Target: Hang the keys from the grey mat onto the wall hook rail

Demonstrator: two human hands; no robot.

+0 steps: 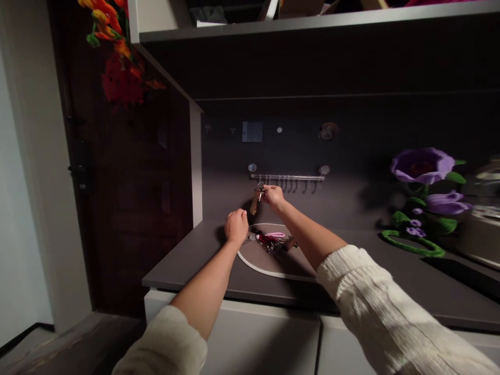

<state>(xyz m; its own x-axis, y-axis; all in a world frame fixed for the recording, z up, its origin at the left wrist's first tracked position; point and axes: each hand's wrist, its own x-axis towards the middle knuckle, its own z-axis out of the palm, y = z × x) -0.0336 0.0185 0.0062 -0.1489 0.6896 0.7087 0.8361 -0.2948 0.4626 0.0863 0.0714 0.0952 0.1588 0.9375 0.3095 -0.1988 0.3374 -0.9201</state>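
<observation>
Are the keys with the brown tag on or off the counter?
Off: the right hand holds the keys near the clear rail, above the counter.

I can see two bare hands (pixel 274 197), one key ring (pixel 255 199), one hook rail (pixel 287 177), one mat (pixel 258 260), two big purple blooms (pixel 422 165) and one dark door (pixel 128 208).

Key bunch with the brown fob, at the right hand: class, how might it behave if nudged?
The key bunch would probably swing loosely, since its parts dangle from a ring. The brown fob may sway, being long and hanging low. Its shiny pieces look like metal, so probably stiff and perhaps slippery.
</observation>
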